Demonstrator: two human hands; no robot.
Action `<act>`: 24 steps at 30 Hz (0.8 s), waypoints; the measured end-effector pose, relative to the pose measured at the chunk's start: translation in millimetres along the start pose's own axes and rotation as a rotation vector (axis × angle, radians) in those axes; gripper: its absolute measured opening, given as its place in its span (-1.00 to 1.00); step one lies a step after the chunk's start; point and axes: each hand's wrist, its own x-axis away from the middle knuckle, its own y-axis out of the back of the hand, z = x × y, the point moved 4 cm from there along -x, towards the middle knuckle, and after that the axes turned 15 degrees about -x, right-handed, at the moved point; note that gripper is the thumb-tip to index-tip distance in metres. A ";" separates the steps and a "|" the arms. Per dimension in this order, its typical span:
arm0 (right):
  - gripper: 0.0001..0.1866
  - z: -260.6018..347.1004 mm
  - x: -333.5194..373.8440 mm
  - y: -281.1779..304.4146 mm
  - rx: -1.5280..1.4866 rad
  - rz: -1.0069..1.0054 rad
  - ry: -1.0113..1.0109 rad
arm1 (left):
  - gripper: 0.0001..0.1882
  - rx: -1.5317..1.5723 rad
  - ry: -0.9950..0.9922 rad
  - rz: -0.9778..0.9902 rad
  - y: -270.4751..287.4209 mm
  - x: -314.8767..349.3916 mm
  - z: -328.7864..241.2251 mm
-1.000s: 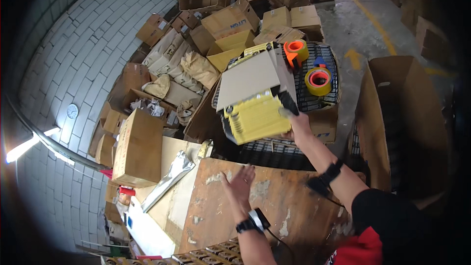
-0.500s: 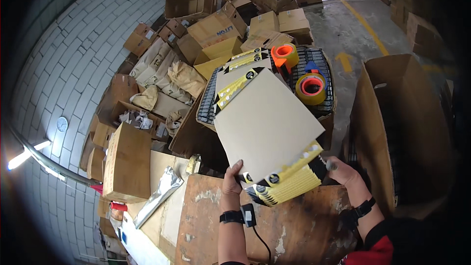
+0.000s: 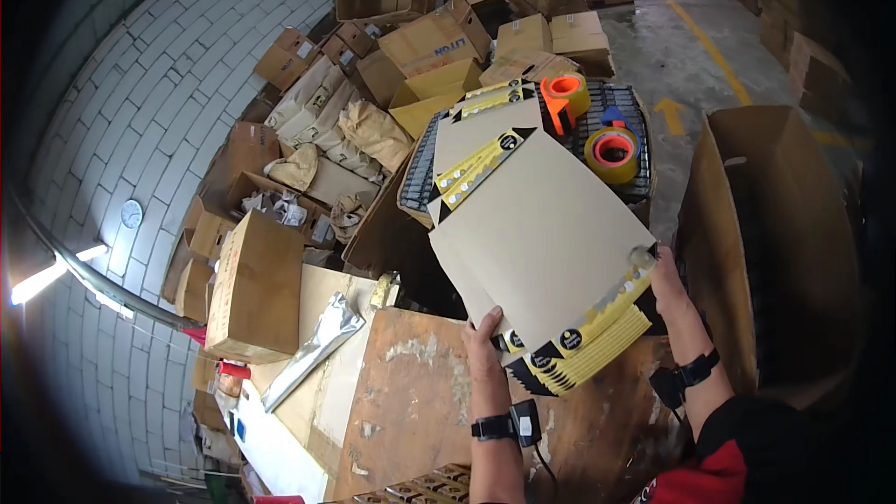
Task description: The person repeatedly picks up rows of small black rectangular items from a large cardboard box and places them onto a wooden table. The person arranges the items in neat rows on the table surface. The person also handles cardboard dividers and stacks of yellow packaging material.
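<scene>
A stack of flat cardboard blanks (image 3: 551, 233), plain grey on top with yellow-and-black printed edges, is held in both hands above the worn wooden tabletop (image 3: 411, 392). At its near left corner, my left hand (image 3: 483, 350) is closed on the edge, thumb on the top face. My right hand (image 3: 667, 285) grips the right edge near the corner; its fingers are partly hidden beneath. The near edges fan out in several yellow layers. Under the stack's far end lie more such blanks (image 3: 485, 135), on a large open carton filled with dark, ridged items (image 3: 425, 163).
Two tape dispensers, one orange (image 3: 560, 103) and one with yellow tape (image 3: 611, 154), rest on the filled carton. A tall open carton (image 3: 747, 252) stands at right. A silver foil roll (image 3: 313, 350) and a closed box (image 3: 257, 289) lie left. Small brown packs (image 3: 429, 485) show at the bottom edge.
My right hand has moved up the right edge of the stack, and the stack has turned slightly. The whole view has shifted, bringing small brown packs into sight at the bottom.
</scene>
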 end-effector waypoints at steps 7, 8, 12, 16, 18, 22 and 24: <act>-0.74 -18.6 53.5 24.8 -0.175 0.084 0.008 | -0.45 0.073 -0.022 -0.244 12.4 124.6 10.1; -0.72 -27.4 55.9 34.2 -0.221 0.069 -0.048 | -0.45 0.121 -0.032 -0.263 17.0 140.4 24.1; -0.65 -50.1 57.8 56.6 -0.071 0.271 -0.108 | -0.50 0.209 -0.122 -0.237 12.0 211.6 58.1; -0.62 -71.1 71.3 59.5 0.115 0.383 -0.441 | -0.59 0.217 0.093 -0.308 11.8 278.6 129.3; -0.61 -73.0 77.4 71.6 0.364 0.325 -0.497 | -0.63 0.248 0.211 -0.342 4.8 301.9 171.3; -0.65 -111.3 77.7 106.9 0.302 0.203 -0.711 | -0.70 0.259 0.262 -0.306 5.4 310.3 191.2; -0.66 -100.3 71.7 86.7 0.428 0.268 -0.609 | -0.72 0.311 0.236 -0.267 6.2 305.6 204.8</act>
